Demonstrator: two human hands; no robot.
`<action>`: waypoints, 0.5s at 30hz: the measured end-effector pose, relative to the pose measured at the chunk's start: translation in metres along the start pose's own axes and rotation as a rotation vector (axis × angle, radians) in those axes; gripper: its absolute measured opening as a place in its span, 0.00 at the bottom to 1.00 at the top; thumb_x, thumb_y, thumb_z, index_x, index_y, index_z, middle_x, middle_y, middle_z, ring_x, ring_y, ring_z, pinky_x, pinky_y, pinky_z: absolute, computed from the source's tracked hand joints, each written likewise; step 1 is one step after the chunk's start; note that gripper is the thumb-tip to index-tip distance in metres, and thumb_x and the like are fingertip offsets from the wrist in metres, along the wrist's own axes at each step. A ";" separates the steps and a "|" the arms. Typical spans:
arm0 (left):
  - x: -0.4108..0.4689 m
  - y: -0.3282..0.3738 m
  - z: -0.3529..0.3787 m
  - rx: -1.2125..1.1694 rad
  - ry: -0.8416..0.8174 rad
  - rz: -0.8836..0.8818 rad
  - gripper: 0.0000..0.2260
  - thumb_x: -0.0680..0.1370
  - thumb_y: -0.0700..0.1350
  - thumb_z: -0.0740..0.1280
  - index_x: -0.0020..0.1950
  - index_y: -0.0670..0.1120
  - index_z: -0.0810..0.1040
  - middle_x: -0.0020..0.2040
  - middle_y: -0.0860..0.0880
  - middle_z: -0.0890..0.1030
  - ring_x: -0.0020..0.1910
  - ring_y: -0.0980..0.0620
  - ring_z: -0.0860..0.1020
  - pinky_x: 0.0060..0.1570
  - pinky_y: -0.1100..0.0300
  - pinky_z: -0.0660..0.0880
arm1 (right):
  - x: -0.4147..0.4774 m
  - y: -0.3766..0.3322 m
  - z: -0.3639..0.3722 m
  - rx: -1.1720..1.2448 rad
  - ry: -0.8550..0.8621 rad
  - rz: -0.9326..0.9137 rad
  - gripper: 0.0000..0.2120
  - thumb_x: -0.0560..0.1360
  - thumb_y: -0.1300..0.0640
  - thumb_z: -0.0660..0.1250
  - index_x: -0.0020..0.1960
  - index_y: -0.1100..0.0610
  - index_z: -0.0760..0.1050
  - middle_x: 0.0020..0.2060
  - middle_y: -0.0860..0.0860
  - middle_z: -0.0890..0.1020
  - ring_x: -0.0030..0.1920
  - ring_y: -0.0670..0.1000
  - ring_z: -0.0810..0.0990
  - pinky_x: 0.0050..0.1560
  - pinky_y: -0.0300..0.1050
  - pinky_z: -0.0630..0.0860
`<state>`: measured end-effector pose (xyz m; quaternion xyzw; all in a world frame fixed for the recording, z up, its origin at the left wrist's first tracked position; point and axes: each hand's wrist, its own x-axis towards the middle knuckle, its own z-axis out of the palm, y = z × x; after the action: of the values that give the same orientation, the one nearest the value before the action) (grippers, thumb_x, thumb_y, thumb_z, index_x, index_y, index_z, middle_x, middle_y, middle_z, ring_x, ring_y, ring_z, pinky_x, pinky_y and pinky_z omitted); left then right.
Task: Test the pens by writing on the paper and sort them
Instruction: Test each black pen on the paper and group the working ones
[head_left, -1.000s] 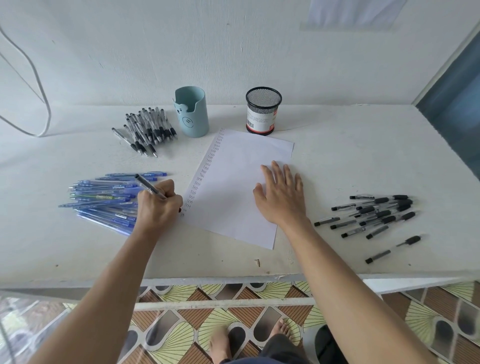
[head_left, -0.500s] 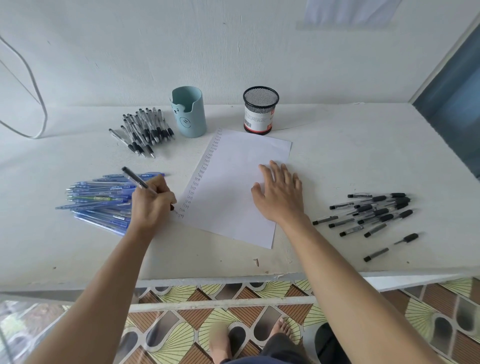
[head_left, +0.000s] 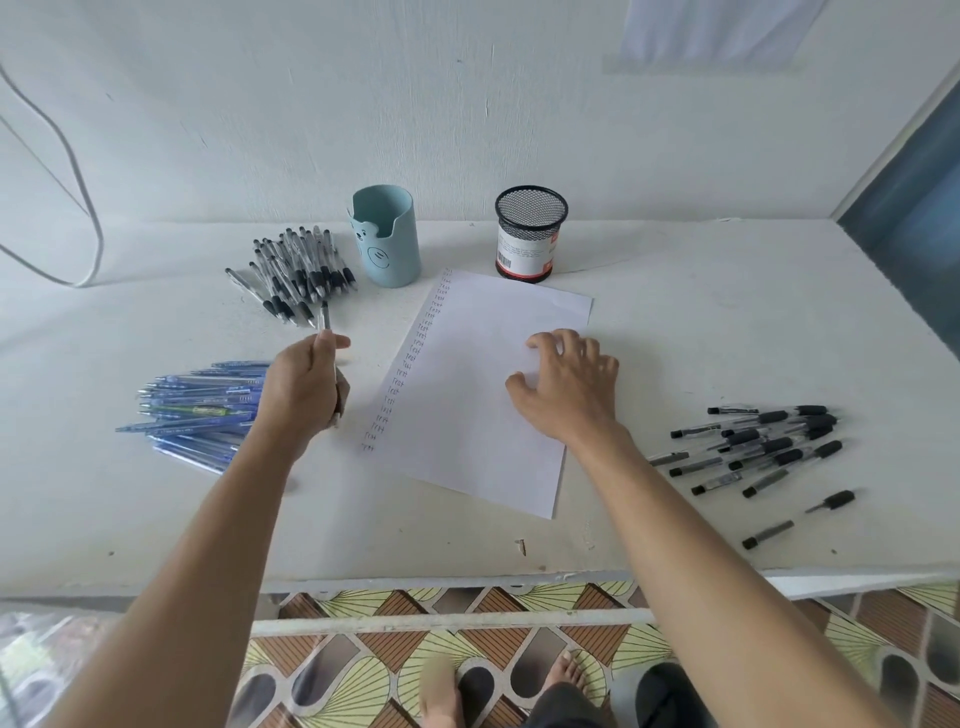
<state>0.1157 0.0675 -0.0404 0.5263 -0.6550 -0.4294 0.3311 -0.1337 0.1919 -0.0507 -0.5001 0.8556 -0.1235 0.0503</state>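
The left hand holds one pen, with the fingers closed around its barrel. It is above the table, between the blue pens on the left and the paper. The far end of the pen points toward the far-left pile of clear pens with black grips and is just beside the nearest of them.

The right hand holds nothing. Its fingers are bent and arched, and the tips rest on the right part of the paper.

A column of small written words runs along almost the whole left edge of the sheet, so I judge that many pens are already tested. The rest of the sheet is blank, so there is room for more columns.

Two groups on the left look like sorted pens: the blue ones, and the clear ones with black grips. On the right lies a looser group of black pens, some of them apart from the others. I think these wait for testing, but I cannot tell this for sure.

The light blue holder and the black mesh holder stand at the far side, and no pen shows above their rims. The held pen looks like the far-left kind, so probably it belongs there.
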 end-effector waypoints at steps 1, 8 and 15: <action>0.004 0.000 0.000 0.002 -0.004 -0.005 0.16 0.87 0.50 0.52 0.57 0.44 0.77 0.21 0.48 0.72 0.18 0.50 0.65 0.25 0.62 0.61 | 0.002 0.000 0.001 0.013 0.009 -0.003 0.23 0.75 0.43 0.60 0.67 0.50 0.70 0.67 0.49 0.70 0.68 0.54 0.67 0.63 0.53 0.61; 0.056 0.017 -0.013 0.259 0.241 -0.072 0.14 0.80 0.49 0.59 0.56 0.42 0.79 0.42 0.39 0.82 0.44 0.39 0.79 0.44 0.50 0.74 | 0.005 0.001 0.011 0.057 -0.035 -0.044 0.33 0.71 0.40 0.49 0.72 0.52 0.64 0.78 0.53 0.61 0.79 0.54 0.54 0.74 0.59 0.53; 0.108 0.030 -0.024 0.487 0.307 -0.160 0.19 0.80 0.42 0.60 0.69 0.37 0.72 0.65 0.35 0.77 0.66 0.36 0.73 0.63 0.46 0.70 | 0.005 0.005 0.015 0.007 -0.060 -0.064 0.29 0.77 0.41 0.49 0.76 0.49 0.59 0.80 0.52 0.55 0.80 0.54 0.49 0.76 0.59 0.48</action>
<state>0.1005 -0.0401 -0.0050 0.6990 -0.6373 -0.1997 0.2555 -0.1376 0.1879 -0.0661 -0.5304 0.8370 -0.1129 0.0739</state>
